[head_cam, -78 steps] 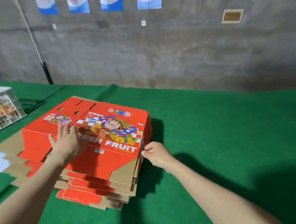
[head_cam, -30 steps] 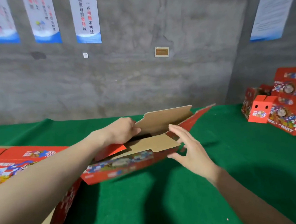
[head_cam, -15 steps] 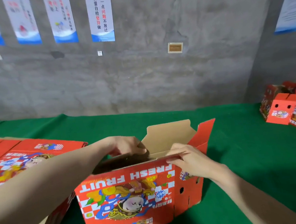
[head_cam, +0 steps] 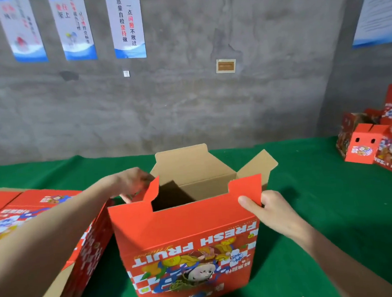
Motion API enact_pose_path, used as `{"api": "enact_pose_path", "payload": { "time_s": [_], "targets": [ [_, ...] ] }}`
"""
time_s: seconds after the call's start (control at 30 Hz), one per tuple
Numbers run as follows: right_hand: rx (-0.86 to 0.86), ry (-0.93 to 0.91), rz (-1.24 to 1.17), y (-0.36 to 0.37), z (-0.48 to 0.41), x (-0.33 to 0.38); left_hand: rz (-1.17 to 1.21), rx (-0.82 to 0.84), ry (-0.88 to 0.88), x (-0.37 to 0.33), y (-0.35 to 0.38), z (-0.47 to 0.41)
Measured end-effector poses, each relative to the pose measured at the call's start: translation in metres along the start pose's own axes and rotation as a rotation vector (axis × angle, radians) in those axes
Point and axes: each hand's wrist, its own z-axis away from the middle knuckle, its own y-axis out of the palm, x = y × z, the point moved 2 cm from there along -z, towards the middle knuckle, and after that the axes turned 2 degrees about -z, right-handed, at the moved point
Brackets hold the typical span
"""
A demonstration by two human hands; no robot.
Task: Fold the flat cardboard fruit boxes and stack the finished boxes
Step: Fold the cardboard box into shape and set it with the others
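A red cardboard fruit box (head_cam: pixel 187 237) stands opened into a tube on the green table, its "FRESH FRUIT" print upside down toward me and its brown flaps pointing up. My left hand (head_cam: pixel 132 184) grips the box's upper left edge at the left flap. My right hand (head_cam: pixel 267 209) pinches the near flap's right corner, thumb on the red face. A stack of flat red boxes (head_cam: pixel 32 213) lies at the left, beside the open box. Finished red boxes (head_cam: pixel 380 144) are stacked at the far right.
The green felt table (head_cam: pixel 323 220) spreads out to the right of the box and behind it. A grey concrete wall with hanging posters (head_cam: pixel 126 25) closes off the far side of the table.
The flat box came off the stack, was opened up and now stands upright as a tube. Its near flap has swung up, and both hands have shifted to the top edges.
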Motion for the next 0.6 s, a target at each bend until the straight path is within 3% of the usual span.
{"api": "enact_pose_path", "payload": {
  "time_s": [0.13,0.37,0.43,0.6],
  "targets": [
    [-0.067,0.070,-0.161,-0.011,0.007,-0.017,0.042,-0.206,0.021,0.012,-0.001,0.001],
    [-0.084,0.110,-0.177,-0.009,0.021,-0.031,0.926,-0.337,-0.116,0.026,0.014,-0.005],
    [-0.095,0.125,-0.148,-0.004,0.021,-0.027,0.925,-0.319,-0.082,0.028,0.021,-0.008],
    [-0.140,0.077,-0.066,0.018,0.015,-0.006,0.575,-0.379,0.022,0.032,0.040,-0.019]
  ]
}}
